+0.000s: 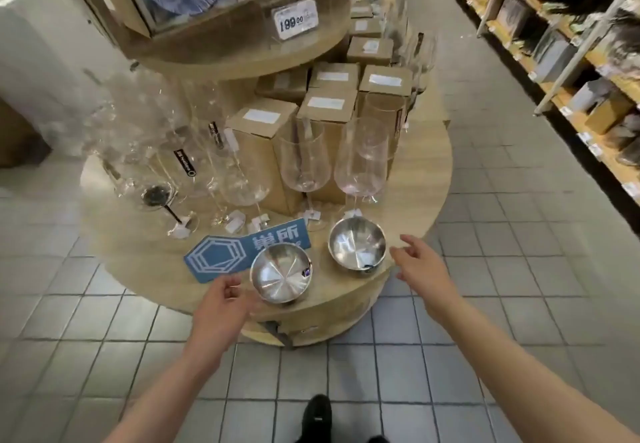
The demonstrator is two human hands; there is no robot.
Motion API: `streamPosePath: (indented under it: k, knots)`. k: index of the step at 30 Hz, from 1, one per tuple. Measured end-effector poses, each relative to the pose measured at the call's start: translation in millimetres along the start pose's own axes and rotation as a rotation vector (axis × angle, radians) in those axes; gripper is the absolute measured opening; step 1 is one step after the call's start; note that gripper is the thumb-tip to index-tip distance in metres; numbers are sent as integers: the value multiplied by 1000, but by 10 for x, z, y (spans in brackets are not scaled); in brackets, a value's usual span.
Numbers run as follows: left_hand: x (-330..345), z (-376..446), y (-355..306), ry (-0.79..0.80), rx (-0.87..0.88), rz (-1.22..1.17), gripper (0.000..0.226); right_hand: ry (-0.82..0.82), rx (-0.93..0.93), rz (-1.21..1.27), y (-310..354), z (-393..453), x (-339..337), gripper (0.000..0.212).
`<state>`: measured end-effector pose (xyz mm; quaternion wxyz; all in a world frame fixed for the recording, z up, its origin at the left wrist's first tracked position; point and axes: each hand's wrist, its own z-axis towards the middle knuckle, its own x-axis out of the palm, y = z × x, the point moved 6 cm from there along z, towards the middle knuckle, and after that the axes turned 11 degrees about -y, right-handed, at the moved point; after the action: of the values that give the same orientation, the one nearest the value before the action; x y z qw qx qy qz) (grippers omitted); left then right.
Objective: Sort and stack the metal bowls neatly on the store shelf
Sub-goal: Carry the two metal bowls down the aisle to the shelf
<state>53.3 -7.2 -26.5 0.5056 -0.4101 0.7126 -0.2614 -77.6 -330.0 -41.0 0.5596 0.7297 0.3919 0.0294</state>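
Head view is looking down on a round wooden shelf [408, 200] where two metal bowls are sitting near the front edge, apart from each other and not stacked. The left bowl [281, 273] is lying at about 6 o'clock on the shelf, tilted slightly toward the camera with a small dark sticker on its right rim; the right bowl [357, 247] is sitting at about 5 o'clock, upright, with a tag at its lower rim. One blue sign [239, 252] is lying flat at 7 o'clock, its right end just behind the left bowl. Behind the bowls, two tall wine glasses [360, 165] are standing side by side at the centre, with a crowd of further glasses blurring together toward 9 o'clock, too smeared to count. About nine brown boxes [256, 134] are standing toward 12 o'clock, and one price tag [298, 19] is hanging on the upper tier. The left hand [218, 304] is reaching in from 7 o'clock, fingers loosely curled, holding nothing, just beside the left bowl's rim. The right hand [420, 266] is reaching from 4 o'clock, fingers spread and relaxed, empty, just beside the right bowl without touching it. One black shoe [317, 415] is showing on the tiled floor [104, 338] below.
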Motion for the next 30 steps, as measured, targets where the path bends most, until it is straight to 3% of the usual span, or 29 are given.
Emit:
streamPosePath:
  k: [6,10,16,22,30]
  knots:
    - [295,192,139,25,-37,-17,29,-27,41,-88,-9,340,302,51]
    - [384,269,177,28,-73,-5,24,-65,39,-93,-28,376,346,30]
    - [448,249,81,121,-142,-25,30,20,172,126,-72,286,187,28]
    - [932,-112,-481,291,-44,63,32,-104,245,337,-276,230,-882,25]
    - [2706,-833,-1644,504,164,64,31,-335,271,496,-792,492,-2702,29]
